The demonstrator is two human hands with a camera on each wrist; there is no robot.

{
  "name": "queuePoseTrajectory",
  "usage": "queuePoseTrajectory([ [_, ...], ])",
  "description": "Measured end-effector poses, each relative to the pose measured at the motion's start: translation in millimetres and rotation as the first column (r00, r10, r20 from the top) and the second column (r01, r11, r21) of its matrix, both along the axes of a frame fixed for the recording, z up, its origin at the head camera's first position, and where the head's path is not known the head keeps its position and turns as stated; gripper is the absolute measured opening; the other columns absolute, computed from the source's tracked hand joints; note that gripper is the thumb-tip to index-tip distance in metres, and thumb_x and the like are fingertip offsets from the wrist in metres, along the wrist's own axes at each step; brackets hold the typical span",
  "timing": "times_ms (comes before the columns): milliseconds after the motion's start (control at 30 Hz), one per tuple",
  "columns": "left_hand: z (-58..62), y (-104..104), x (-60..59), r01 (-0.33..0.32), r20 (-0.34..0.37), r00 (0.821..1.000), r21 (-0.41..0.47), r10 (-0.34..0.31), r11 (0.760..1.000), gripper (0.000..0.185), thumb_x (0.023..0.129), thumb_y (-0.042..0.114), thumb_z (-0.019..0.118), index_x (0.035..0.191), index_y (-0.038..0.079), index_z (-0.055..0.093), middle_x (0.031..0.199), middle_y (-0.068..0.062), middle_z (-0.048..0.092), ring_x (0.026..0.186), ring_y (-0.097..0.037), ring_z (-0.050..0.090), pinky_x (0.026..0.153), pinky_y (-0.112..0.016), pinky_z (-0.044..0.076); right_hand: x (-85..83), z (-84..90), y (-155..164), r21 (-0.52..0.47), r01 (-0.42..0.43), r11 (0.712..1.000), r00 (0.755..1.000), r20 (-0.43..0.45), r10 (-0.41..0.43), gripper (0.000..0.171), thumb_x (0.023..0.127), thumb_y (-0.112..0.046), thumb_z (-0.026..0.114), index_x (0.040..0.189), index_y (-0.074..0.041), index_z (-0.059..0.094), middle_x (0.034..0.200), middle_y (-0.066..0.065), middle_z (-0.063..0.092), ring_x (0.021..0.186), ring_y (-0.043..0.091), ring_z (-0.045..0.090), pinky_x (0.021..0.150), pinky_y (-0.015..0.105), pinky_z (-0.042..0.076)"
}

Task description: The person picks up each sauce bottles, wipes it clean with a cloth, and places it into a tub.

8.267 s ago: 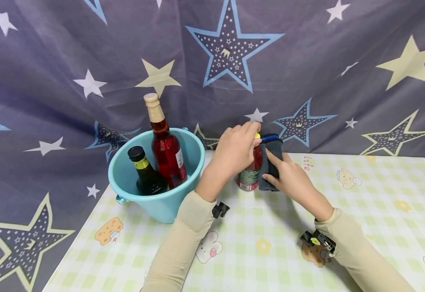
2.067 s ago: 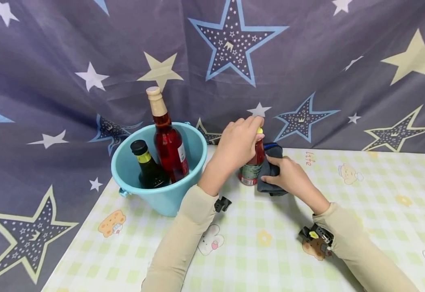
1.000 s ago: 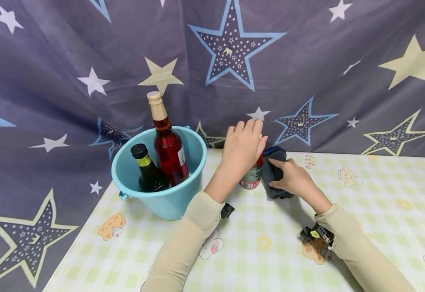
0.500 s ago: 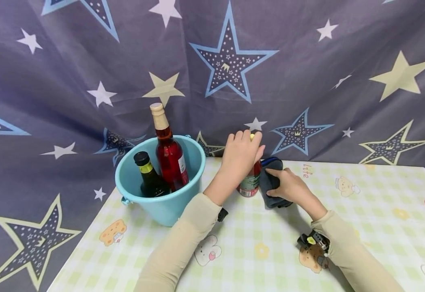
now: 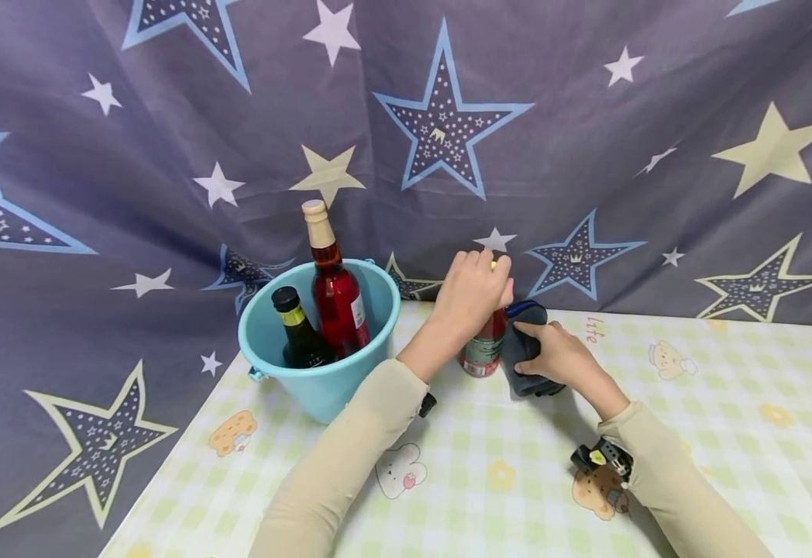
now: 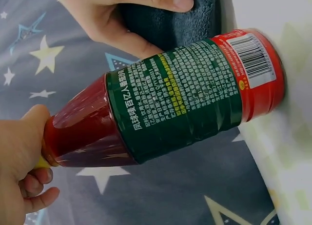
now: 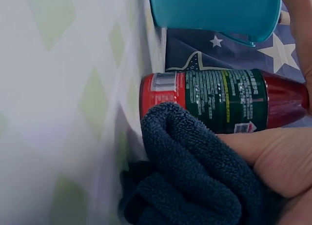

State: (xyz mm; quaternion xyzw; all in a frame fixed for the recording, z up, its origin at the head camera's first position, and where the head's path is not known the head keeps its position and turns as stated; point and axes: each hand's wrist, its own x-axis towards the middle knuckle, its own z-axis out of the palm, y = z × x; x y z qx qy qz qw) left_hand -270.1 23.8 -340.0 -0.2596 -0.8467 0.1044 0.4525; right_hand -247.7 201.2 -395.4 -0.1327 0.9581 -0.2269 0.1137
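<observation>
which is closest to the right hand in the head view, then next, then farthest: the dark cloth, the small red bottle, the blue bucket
1. dark cloth: gripped in the right hand itself.
2. small red bottle: just left of the cloth, which presses against it; the left hand grips its top.
3. blue bucket: farthest, at the table's left edge, holding two other bottles.

bare tablecloth [image 5: 713, 403] right of the hands; blue bucket [image 5: 322, 380] close on the left

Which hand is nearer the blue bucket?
Left. The left hand grips the red bottle's top just beside the bucket; the right hand, holding the dark cloth, lies beyond the bottle.
</observation>
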Motion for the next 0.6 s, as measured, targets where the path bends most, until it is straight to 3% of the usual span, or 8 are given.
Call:
queuePoseTrajectory([
  [200, 24.9, -7.1, 18.4, 0.006, -0.053, 0.999, -0.001, -0.006, 1.0, 0.017, 0.094, 0.032, 0.065, 0.088, 0.016, 0.065, 0.076, 0.001, 0.063, 0.067, -0.015, 0.06, 0.066, -0.027, 0.046, 1.4, 5.0, 0.1, -0.008, -0.02, 1.0, 1.0, -0.021, 0.019, 0.078, 0.085, -0.025, 0.084, 0.151, -0.004, 0.048, 0.136, 0.038, 0.053, 0.112, 0.044, 0.057, 0.081, 0.05, 0.051],
  [600, 116.0, -39.0, 62.6, 0.125, -0.089, 0.988, 0.027, -0.122, 0.992, 0.014, 0.091, 0.018, 0.061, 0.079, 0.01, 0.059, 0.065, -0.002, 0.051, 0.055, -0.019, 0.047, 0.055, -0.029, 0.037, 4.9, 12.8, 1.7, -0.002, -0.066, 0.998, 0.998, 0.002, 0.066, 0.08, 0.087, -0.028, 0.081, 0.153, -0.002, 0.043, 0.141, 0.042, 0.046, 0.118, 0.051, 0.052, 0.085, 0.056, 0.05],
])
